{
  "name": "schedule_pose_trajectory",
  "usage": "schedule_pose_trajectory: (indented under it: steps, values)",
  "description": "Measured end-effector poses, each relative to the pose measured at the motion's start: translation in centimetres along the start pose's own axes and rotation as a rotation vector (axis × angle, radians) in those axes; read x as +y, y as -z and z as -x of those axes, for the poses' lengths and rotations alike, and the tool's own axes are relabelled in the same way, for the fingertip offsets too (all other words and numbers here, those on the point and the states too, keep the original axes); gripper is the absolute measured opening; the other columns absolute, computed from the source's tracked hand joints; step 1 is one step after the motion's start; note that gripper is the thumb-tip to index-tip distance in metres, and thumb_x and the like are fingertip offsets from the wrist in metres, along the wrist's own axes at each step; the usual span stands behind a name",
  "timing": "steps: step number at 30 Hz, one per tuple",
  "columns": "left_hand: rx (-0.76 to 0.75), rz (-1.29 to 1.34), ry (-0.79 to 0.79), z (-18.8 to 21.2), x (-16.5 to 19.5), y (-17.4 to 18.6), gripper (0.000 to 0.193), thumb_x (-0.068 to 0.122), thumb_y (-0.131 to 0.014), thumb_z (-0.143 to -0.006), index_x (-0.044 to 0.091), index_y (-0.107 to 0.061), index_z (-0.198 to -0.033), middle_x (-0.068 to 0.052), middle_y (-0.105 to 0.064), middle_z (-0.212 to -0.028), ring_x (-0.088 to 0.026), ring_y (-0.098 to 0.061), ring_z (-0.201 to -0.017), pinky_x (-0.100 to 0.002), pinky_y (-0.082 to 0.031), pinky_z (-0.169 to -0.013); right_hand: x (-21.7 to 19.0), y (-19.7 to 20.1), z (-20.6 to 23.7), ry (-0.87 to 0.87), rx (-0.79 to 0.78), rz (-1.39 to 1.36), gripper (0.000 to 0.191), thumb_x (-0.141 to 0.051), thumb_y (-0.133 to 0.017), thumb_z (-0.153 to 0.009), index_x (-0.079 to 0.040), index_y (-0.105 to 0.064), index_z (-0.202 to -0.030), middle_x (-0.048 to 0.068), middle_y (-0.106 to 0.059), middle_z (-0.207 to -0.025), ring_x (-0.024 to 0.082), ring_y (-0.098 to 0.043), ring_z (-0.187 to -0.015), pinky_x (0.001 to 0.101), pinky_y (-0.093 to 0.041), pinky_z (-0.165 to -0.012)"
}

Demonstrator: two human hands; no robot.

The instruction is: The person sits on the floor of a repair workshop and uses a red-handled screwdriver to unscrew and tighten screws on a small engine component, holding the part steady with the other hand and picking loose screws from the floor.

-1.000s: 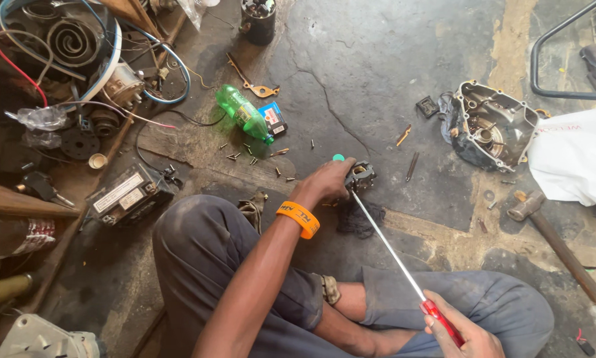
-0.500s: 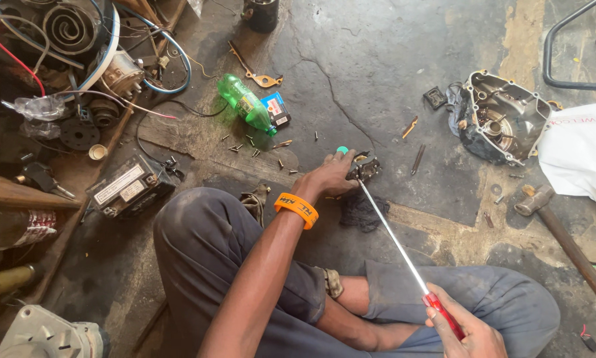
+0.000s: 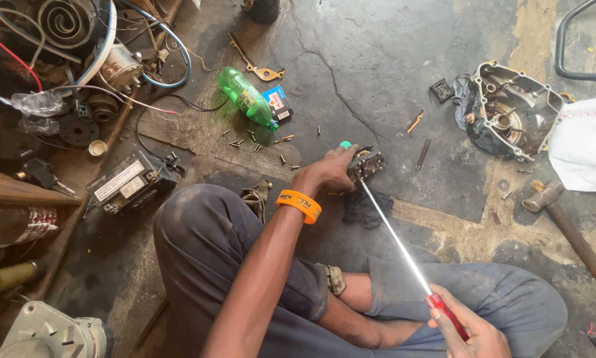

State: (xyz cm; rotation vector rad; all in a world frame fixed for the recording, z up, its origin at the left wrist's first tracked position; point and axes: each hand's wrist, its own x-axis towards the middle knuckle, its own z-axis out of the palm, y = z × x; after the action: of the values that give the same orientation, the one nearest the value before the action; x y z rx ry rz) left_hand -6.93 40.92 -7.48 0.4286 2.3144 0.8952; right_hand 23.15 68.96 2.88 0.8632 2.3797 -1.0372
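Left hand (image 3: 334, 169) curled down over a small dark metal part (image 3: 367, 166) on the concrete floor (image 3: 377, 73), fingers closed around its left side, pinning it. An orange wristband (image 3: 299, 205) sits on that wrist. Right hand (image 3: 470, 328) fisted shut on the red handle of a long screwdriver (image 3: 404, 255), low near the lap; the shaft runs up-left and its tip meets the part just beside the left fingers.

Risks, as I judge them:
- Long shaft, shallow angle: tip could cam out and jab the left fingers, which are touching the part.
- Part is held only by hand on bare floor, so it could twist or skid under torque.
- Loose screws (image 3: 251, 140) scattered left of the part, near the green plastic bottle (image 3: 246, 98); easy to lose or kick.
- The engine cover (image 3: 510, 109) lies well apart, right.
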Motion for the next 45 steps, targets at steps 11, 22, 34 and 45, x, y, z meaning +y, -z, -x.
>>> schedule_pose_trajectory:
  steps: [11, 22, 34, 45]
  values:
    - [0.003, 0.121, -0.102, 0.3, -0.3, 1.3, 0.086, 0.001, -0.070, -0.070, 0.008, -0.041, -0.150, -0.020, -0.053, -0.147, -0.034, -0.050, -0.138, -0.038, -0.045, -0.111, 5.3, 0.6, -1.6, 0.132, 0.034, 0.123, 0.051, -0.015, -0.074, -0.093, -0.016, -0.069, -0.143, 0.008, -0.084, -0.099, 0.016, -0.074, -0.065, 0.0257, -0.056, -0.060]
    - [0.234, 0.040, -0.111, 1.5, 2.4, 1.4, 0.049, 0.022, -0.081, -0.080, 0.005, -0.060, -0.121, -0.021, -0.064, -0.124, -0.039, -0.061, -0.121, -0.046, -0.050, -0.102, -5.8, -2.8, -0.2, 0.458, 0.096, 0.124, 0.070, -0.015, -0.073, -0.083, -0.018, -0.052, -0.150, 0.014, -0.068, -0.127, 0.024, -0.071, -0.100, 0.0380, -0.056, -0.087]
    - [0.649, -0.275, -0.471, 5.2, 6.7, -2.0, 0.044, -0.001, -0.063, -0.085, 0.009, -0.054, -0.128, -0.013, -0.061, -0.118, -0.036, -0.060, -0.115, -0.049, -0.050, -0.094, -9.5, -2.4, -10.7, 0.475, 0.245, 0.296, 0.053, -0.021, -0.075, -0.090, -0.013, -0.061, -0.140, 0.012, -0.072, -0.121, 0.027, -0.071, -0.104, 0.0416, -0.055, -0.093]
    - [0.391, -0.372, -0.436, 7.9, 6.2, -4.8, 0.080, -0.001, -0.074, -0.059, 0.003, -0.048, -0.134, -0.022, -0.052, -0.133, -0.041, -0.052, -0.122, -0.050, -0.044, -0.101, -9.3, -5.9, -12.3, 0.512, -0.015, -0.083, 0.044, -0.007, -0.078, -0.083, 0.000, -0.065, -0.125, 0.014, -0.069, -0.121, 0.021, -0.075, -0.098, 0.0323, -0.061, -0.077]
